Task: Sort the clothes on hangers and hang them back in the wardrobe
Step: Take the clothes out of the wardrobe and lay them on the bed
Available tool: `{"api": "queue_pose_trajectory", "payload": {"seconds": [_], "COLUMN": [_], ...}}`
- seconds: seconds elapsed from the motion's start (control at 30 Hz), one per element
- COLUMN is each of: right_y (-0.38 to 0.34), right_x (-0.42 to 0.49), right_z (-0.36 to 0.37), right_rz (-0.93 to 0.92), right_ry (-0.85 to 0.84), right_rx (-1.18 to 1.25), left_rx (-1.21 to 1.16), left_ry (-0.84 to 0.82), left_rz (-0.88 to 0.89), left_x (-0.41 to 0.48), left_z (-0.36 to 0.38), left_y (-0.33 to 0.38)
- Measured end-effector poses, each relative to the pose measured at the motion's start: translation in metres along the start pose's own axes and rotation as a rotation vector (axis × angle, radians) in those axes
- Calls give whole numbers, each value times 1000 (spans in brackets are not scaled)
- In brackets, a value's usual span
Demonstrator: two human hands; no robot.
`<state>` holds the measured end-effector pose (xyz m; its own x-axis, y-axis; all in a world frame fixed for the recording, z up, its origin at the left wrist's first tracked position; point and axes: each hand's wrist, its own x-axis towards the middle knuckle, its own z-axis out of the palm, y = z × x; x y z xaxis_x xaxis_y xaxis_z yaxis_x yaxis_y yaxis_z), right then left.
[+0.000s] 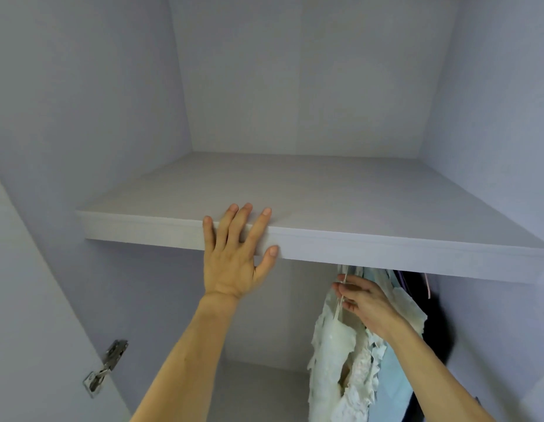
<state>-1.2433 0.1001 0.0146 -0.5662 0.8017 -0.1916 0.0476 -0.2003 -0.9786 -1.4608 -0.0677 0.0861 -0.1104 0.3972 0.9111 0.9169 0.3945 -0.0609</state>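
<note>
Two bare arms reach up from the bottom of the view, close to the camera. The left grip (234, 254) lies on the front edge of the shelf (386, 190). Its fingers are straight and rest on top of the shelf. Its thumb presses on the front edge. It is open and holds nothing.

The right grip (363, 300) is lower down, just under the shelf on the right side. Its thumb and fingers pinch a thin white strap (338, 312). The strap belongs to a white lace dress (334, 345) with ragged edges.

The dress hangs inside the wardrobe (295, 86), under the shelf and to the right of the middle. A light blue cloth (395, 385) hangs just behind it and touches it. Dark clothes (416, 284) hang further right, against the blue cloth. A thin pink hanger (428, 284) shows beside the dark clothes. The shelf hides what all the clothes hang from.

Low on the left, a shiny metal hinge (104, 368) sits where the door (27, 330) meets the wardrobe wall.
</note>
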Motion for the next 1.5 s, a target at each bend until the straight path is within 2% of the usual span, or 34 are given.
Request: {"api": "queue_pose_trajectory", "payload": {"seconds": [0.1,0.23,0.7,0.8,0.93,1.0,1.07,1.17,1.27,1.37,1.43,1.5], "right_y": [-9,-15,35,53,83,95,104,110,103,85,69,49], "right_x": [-4,-16,-97,-114,-132,-142,-152,-162,-164,-162,-164,-171], "right_z": [8,11,34,52,85,102,115,129,137,141,144,147], "right_rz": [-53,-90,25,42,69,90,102,100,42,-187,-299,-376], "right_ry": [-29,-105,-406,-497,-629,-682,-735,-769,-653,-506,-462,-422], "right_rx": [45,-20,-212,-240,-296,-305,-328,-397,-504,-724,-780,-782], "left_rx": [1,-21,-232,-406,-667,-819,-930,-940,-893,-889,-935,-923], "left_ry": [-34,-74,-250,-324,-630,-705,-692,-630,-645,-634,-522,-287], "left_rz": [-6,-19,-158,-353,-945,-1210,-1394,-1546,-1504,-1437,-1418,-1411], "left_x": [0,-1,-23,-57,-116,-132,-140,-147,-149,-141,-131,-130], "left_z": [-2,-8,-43,-59,-76,-80,-87,-104,-122,-138,-151,-166], "left_y": [1,2,9,21,34,34,26,3,-21,-36,-39,-35]}}
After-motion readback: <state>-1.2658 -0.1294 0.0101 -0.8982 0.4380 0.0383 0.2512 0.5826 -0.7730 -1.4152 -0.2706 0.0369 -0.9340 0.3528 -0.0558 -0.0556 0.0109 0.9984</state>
